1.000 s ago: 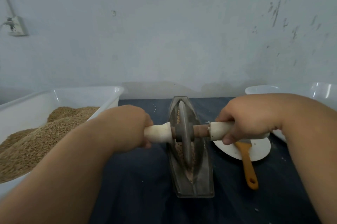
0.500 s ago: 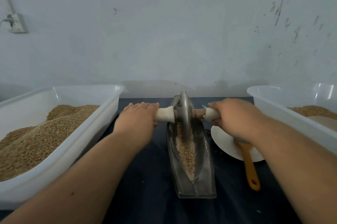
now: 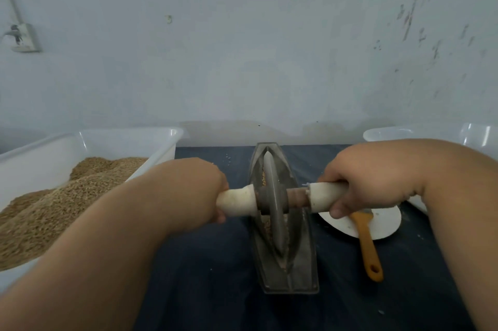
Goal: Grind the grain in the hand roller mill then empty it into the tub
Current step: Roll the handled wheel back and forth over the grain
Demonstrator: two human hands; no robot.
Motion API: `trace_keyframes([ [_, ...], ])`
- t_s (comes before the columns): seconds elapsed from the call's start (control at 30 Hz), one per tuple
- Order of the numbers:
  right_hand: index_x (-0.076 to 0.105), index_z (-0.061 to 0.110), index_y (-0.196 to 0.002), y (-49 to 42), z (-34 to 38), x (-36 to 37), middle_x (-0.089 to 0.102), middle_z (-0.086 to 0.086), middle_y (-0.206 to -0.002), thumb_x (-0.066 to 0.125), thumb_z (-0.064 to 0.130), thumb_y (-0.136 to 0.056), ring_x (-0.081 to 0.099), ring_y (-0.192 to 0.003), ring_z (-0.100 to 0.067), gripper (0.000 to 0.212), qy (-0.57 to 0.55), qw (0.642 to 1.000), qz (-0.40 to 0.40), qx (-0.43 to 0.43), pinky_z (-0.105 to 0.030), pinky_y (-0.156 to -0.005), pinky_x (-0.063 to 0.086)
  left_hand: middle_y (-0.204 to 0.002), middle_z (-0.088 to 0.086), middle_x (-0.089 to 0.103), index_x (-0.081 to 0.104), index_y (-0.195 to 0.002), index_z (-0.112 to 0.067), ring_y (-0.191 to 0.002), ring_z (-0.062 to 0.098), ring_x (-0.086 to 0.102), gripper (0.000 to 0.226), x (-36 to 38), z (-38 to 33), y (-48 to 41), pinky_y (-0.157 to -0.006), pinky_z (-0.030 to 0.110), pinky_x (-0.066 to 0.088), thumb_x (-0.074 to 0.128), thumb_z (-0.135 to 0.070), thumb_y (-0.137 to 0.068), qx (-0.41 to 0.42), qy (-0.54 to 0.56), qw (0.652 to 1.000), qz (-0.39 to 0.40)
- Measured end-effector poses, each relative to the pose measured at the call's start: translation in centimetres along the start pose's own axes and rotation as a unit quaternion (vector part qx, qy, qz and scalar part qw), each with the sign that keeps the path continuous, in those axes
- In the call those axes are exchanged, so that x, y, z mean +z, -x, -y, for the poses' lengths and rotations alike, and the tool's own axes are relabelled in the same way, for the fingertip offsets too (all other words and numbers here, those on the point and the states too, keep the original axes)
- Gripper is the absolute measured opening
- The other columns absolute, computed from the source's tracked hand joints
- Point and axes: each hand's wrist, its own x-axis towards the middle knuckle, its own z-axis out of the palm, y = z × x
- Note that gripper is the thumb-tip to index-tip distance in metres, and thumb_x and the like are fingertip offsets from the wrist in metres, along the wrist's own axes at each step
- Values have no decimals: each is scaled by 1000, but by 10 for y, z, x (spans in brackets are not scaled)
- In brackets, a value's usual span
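A boat-shaped metal trough (image 3: 299,271) lies lengthwise on the dark cloth in the middle. A metal grinding wheel (image 3: 273,209) stands in its groove, on an axle with white handles. My left hand (image 3: 196,190) grips the left handle (image 3: 238,201). My right hand (image 3: 363,182) grips the right handle (image 3: 323,195). A little grain (image 3: 267,226) shows in the groove beside the wheel. At the left a white tub (image 3: 167,142) holds a heap of brown grain (image 3: 54,204).
A white plate (image 3: 385,225) lies right of the trough, and an orange-handled brush (image 3: 367,247) rests on it. A second white tub (image 3: 388,133) stands at the far right, mostly hidden behind my right arm. The pale wall rises just behind the table.
Both hands have pulled the wheel back toward me along the trough, after pushing it to the far end half a second ago. The wheel now covers most of the grain.
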Motion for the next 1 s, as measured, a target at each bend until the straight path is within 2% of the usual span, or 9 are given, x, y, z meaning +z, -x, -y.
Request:
trace_keyframes([
  [0.13, 61, 34, -108, -29, -9, 21, 63, 9, -92, 65, 45, -91, 59, -81, -9, 21, -8, 997, -69, 31, -28, -67, 45, -93, -6, 57, 54, -104, -25, -84, 17, 52, 14, 28, -2, -32, -73, 32, 41, 55, -35, -95, -30, 47, 994, -91],
  [0.23, 55, 27, -114, -58, -15, 48, 62, 1, -104, 60, 36, -95, 57, -90, -19, 21, 21, 980, -190, 63, -37, -83, 48, -111, -1, 60, 53, -114, -24, -94, 19, 52, 18, 49, -2, -53, -85, 33, 38, 52, -29, -97, -60, 94, 980, -166],
  [0.33, 50, 22, -134, -78, -19, 70, 59, -3, -121, 57, 32, -96, 52, -111, -26, 40, 65, 942, -319, 76, -40, -110, 31, -140, 0, 49, 46, -134, -22, -128, 20, 41, 36, 66, -3, -66, -114, 38, 22, 51, -26, -99, -71, 102, 968, -216],
  [0.4, 48, 17, -140, -81, -20, 74, 58, -6, -126, 58, 28, -96, 50, -118, -27, 47, 67, 928, -361, 59, -42, -118, 18, -146, -1, 44, 42, -140, -21, -138, 19, 34, 43, 70, -2, -69, -119, 39, 13, 52, -27, -99, -83, 130, 966, -206],
  [0.43, 48, 18, -140, -80, -18, 73, 58, -5, -125, 58, 29, -95, 49, -117, -27, 47, 69, 925, -369, 52, -41, -117, 19, -142, -1, 48, 44, -138, -22, -133, 19, 39, 41, 70, -1, -69, -116, 38, 19, 53, -27, -98, -88, 139, 966, -199],
  [0.57, 51, 25, -121, -60, -6, 51, 58, 0, -112, 57, 41, -94, 53, -99, -22, 32, 63, 959, -270, 53, -36, -88, 44, -115, -2, 61, 54, -122, -25, -102, 19, 57, 30, 53, -1, -58, -81, 32, 41, 59, -33, -94, -91, 120, 975, -163],
  [0.67, 52, 27, -105, -34, 2, 28, 58, 5, -93, 58, 44, -94, 55, -79, -12, 22, 62, 991, -114, 36, -28, -61, 41, -99, -5, 60, 58, -112, -26, -95, 19, 59, 27, 27, -6, -39, -75, 33, 46, 65, -38, -89, -72, 46, 989, -122],
  [0.87, 57, 41, -83, 7, 5, -1, 63, 12, -79, 71, 52, -82, 56, -65, 4, 18, 23, 1000, 21, -2, -19, -55, 36, -79, -10, 53, 62, -99, -33, -80, 10, 52, 26, -7, -12, 5, -53, 25, 31, 67, -52, -82, -12, -54, 997, -48],
  [1.0, 62, 38, -92, -7, -2, 5, 64, 10, -79, 69, 49, -85, 59, -69, -1, 16, 6, 1000, -14, 4, -24, -58, 42, -85, -8, 59, 57, -89, -30, -85, 13, 57, 17, 1, -5, -3, -71, 30, 46, 64, -45, -87, -7, 17, 1000, -19],
])
